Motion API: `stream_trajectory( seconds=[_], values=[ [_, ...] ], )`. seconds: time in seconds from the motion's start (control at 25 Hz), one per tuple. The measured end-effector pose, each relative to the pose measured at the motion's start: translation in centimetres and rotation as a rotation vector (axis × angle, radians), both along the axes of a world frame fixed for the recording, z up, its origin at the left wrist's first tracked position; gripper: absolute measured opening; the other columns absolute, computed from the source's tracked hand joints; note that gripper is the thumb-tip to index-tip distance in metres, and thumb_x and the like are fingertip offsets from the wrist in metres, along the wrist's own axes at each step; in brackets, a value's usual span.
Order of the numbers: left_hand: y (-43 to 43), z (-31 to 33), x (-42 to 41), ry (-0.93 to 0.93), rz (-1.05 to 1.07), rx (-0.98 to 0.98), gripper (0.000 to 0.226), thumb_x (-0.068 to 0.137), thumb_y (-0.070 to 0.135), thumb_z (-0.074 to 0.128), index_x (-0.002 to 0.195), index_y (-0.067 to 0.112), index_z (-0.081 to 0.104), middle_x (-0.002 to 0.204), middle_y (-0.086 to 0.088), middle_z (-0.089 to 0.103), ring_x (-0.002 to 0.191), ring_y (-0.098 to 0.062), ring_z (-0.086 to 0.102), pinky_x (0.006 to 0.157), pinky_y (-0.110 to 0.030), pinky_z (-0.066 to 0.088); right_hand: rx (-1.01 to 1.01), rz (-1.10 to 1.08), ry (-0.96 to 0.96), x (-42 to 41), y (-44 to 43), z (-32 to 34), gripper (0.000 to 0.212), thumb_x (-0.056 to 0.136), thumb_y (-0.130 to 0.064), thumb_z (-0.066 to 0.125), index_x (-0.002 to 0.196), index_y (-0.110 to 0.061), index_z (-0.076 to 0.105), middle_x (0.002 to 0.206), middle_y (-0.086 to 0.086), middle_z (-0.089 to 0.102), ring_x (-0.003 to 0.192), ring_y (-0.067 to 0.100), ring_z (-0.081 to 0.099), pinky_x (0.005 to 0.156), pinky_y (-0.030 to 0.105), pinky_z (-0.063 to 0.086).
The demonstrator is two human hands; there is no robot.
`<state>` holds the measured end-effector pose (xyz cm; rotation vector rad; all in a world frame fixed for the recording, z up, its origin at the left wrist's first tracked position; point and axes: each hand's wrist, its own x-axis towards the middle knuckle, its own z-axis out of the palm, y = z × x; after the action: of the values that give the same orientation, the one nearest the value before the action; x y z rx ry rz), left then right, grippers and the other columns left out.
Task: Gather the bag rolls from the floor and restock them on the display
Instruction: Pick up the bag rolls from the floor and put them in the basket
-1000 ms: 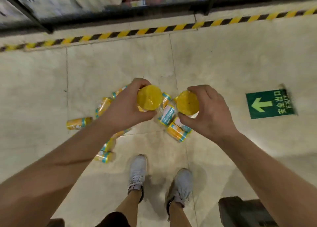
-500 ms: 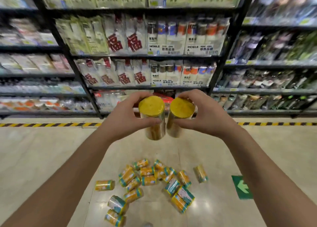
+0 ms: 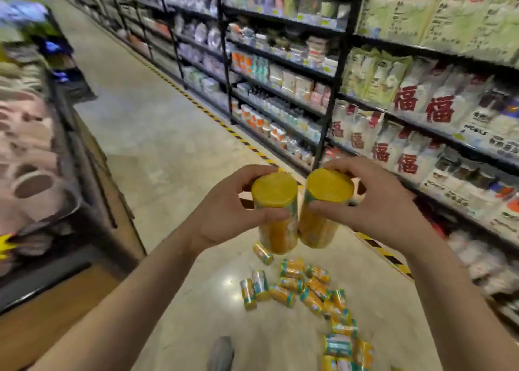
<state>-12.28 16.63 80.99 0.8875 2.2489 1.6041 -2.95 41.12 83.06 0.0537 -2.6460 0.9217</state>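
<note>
Left hand [image 3: 224, 216] grips roll [image 3: 276, 213], right hand [image 3: 384, 202] another [image 3: 323, 210]. Keep both upright, carry to display, probably left.

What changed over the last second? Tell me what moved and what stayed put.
The view lifted from the floor and swung left along the aisle, shelves now on the right. Both hands rose, away from the pile. Nothing was taken or let go: the left hand still grips one yellow roll, the right hand the other roll, side by side. The pile stayed on the floor.
</note>
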Motion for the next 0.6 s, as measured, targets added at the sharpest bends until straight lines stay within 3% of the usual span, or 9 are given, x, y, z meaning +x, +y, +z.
stream_trajectory(
  seconds=[0.12, 0.36, 0.6],
  values=[
    [-10.2, 0.2, 2.7, -0.031, 0.225, -0.026, 0.065, 0.069, 0.033, 0.092, 0.125, 0.043, 0.060, 0.117, 0.018, 0.065, 0.106, 0.002, 0.063, 0.080, -0.015, 0.054, -0.020, 0.191, -0.004, -2.8, -9.1, 0.4, 0.067, 0.063, -0.066, 0.081, 0.122, -0.040, 0.061, 0.114, -0.028, 0.056, 0.106, -0.010, 0.052, 0.079, 0.007, 0.037],
    [-35.4, 0.1, 11.9, -0.030, 0.630, -0.011, 0.073, 0.066, 0.043, 0.091, 0.131, 0.045, 0.057, 0.121, 0.020, 0.067, 0.110, -0.003, 0.065, 0.098, -0.035, 0.056, -0.003, 0.603, -0.044, -4.0, -34.3, 1.2, 0.070, 0.062, -0.067, 0.078, 0.124, -0.041, 0.060, 0.117, -0.026, 0.058, 0.107, -0.004, 0.055, 0.078, 0.017, 0.045],
    [-58.8, -1.6, 24.4, -0.021, 1.015, -0.025, 0.070, 0.066, 0.045, 0.092, 0.127, 0.045, 0.058, 0.119, 0.018, 0.069, 0.109, -0.004, 0.067, 0.099, -0.040, 0.054, 0.070, 0.981, -0.116, -0.1, -61.9, -0.3, 0.065, 0.064, -0.055, 0.086, 0.120, -0.044, 0.055, 0.113, -0.030, 0.055, 0.107, -0.012, 0.053, 0.078, 0.009, 0.045]
  ],
)
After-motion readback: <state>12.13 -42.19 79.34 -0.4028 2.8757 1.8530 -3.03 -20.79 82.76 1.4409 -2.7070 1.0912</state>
